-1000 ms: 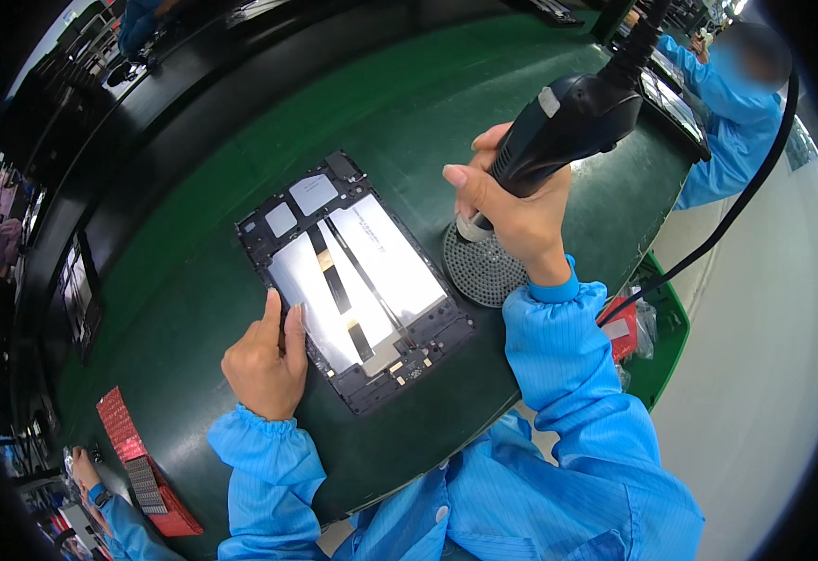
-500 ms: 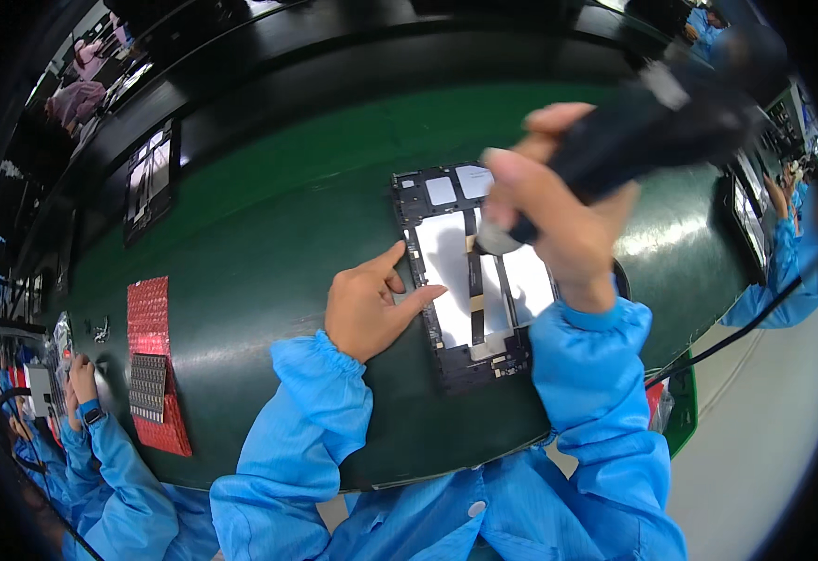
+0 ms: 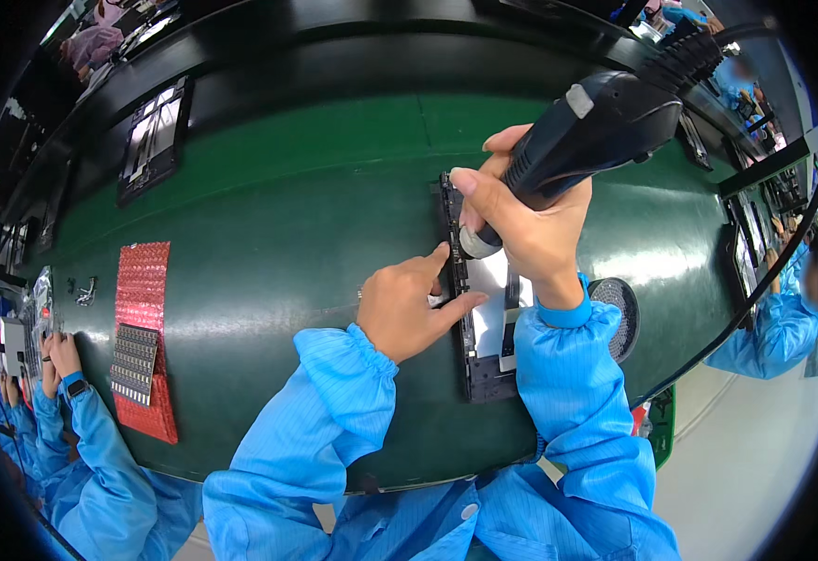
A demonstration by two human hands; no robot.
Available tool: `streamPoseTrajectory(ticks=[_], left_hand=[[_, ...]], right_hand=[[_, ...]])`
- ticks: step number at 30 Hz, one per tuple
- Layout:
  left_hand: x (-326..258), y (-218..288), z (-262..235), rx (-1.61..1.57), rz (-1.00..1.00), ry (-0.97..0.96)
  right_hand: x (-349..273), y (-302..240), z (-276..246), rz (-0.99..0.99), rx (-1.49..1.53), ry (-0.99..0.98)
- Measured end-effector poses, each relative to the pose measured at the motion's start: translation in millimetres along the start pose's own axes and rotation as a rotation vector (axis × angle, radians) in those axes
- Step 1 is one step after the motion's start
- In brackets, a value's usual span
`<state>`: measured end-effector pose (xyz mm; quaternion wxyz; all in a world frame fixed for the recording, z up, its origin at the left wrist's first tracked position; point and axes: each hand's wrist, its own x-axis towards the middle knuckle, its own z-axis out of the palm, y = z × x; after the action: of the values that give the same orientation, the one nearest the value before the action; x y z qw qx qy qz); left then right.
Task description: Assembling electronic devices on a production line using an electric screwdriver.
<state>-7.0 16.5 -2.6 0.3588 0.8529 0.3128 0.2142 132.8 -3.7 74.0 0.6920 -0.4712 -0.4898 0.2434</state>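
An open tablet housing (image 3: 489, 327), black-framed with a white panel inside, is tilted on the green table, its left edge raised. My left hand (image 3: 404, 304) grips that edge, thumb over the panel and forefinger at the side. In my right hand (image 3: 545, 234) is a thick black corded hand tool (image 3: 587, 136) with a pale rounded nose. The nose is at the housing's upper left edge, close to my left forefinger; I cannot tell if it touches. My right hand and sleeve hide much of the housing's right side.
A round dark dish (image 3: 617, 318) stands beside my right sleeve. Left lie red bubble wrap (image 3: 143, 280), a component panel (image 3: 135, 363) and small metal parts (image 3: 86, 292). Another tablet housing (image 3: 155, 136) is farther back. A co-worker's hands (image 3: 61, 357) are far left. A black cable (image 3: 774, 271) hangs right.
The tablet housing has gone from lying flat to tilted, left edge up. The tool has moved left to that edge and is less blurred. My left hand still holds the edge.
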Motion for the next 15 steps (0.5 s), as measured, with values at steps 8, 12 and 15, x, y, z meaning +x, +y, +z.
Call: streamPoseTrajectory(ticks=[8,12,15], left_hand=[[0.4,3.6,2.6,0.012,-0.003,-0.022],[-0.3,5.1,2.4,0.005,-0.011,-0.030],[-0.8,4.2,1.4,0.011,-0.028,-0.047]], right_hand=[[-2.5,-1.1,-1.3,-0.021,-0.016,-0.020],[-3.9,0.5,-4.2,-0.060,-0.060,-0.038],[-4.4,3.4,-3.6,-0.066,-0.045,-0.039]])
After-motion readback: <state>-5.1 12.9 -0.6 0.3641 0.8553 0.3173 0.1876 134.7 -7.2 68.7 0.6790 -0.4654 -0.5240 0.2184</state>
